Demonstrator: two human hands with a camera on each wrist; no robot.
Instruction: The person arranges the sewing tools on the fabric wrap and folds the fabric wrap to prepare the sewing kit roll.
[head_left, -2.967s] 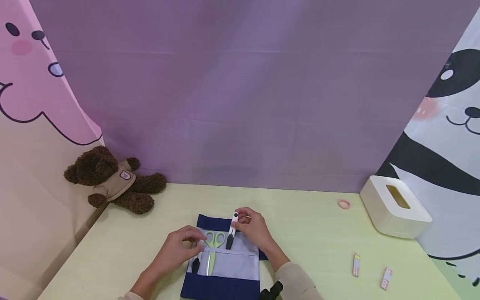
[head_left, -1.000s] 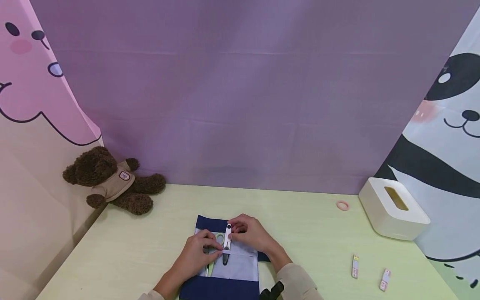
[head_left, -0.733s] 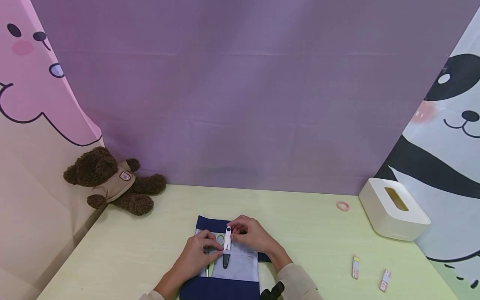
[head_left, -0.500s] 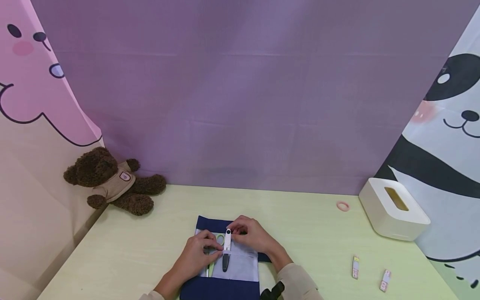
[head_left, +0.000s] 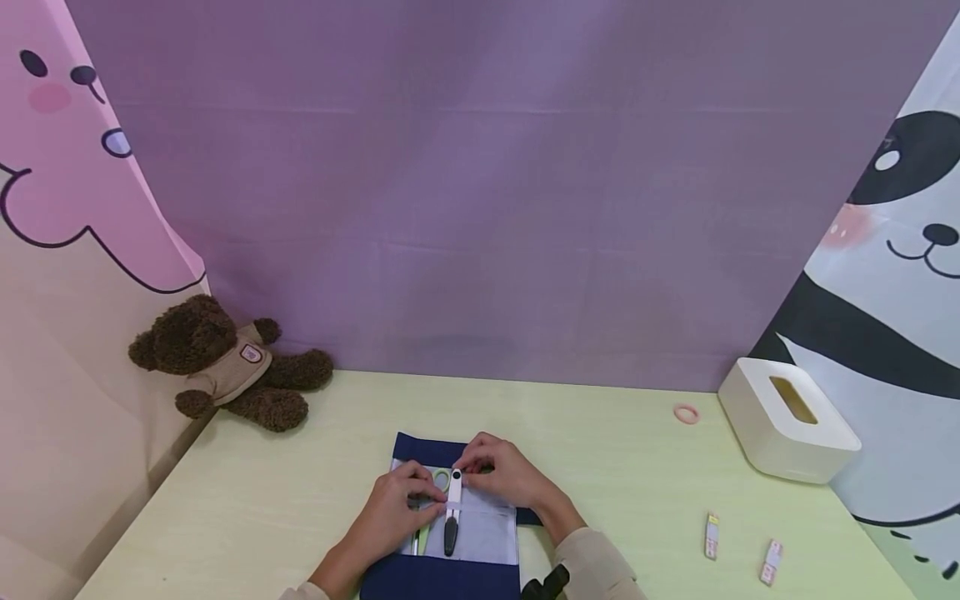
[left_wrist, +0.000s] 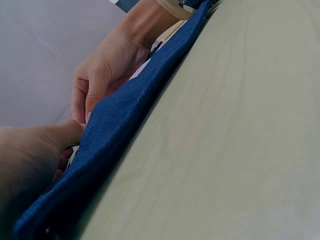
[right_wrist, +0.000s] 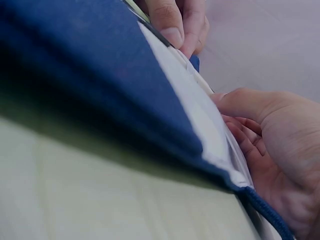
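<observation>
A navy fabric tool pouch (head_left: 450, 579) with a pale lining lies unfolded on the table. My right hand (head_left: 506, 471) pinches the top end of a slim white tool with a dark tip (head_left: 452, 537), which passes under the pale strap (head_left: 482, 507) across the lining. At the tool's left side, my left hand (head_left: 390, 507) pinches the strap between thumb and fingertips. Green-handled scissors (head_left: 441, 478) sit in the pouch, partly hidden by my left hand. In the left wrist view, the raised navy edge (left_wrist: 120, 110) covers most of the tools.
A brown teddy bear (head_left: 225, 358) lies at the back left. To the right are a pink ring (head_left: 686, 413), two small printed packets, one nearer (head_left: 712, 536) and one farther right (head_left: 770, 562), and a white tissue box (head_left: 787, 421).
The white tool has come left from above the strap and slid down under it, its dark tip nearing the lower navy fold. My left hand has moved right to the strap.
</observation>
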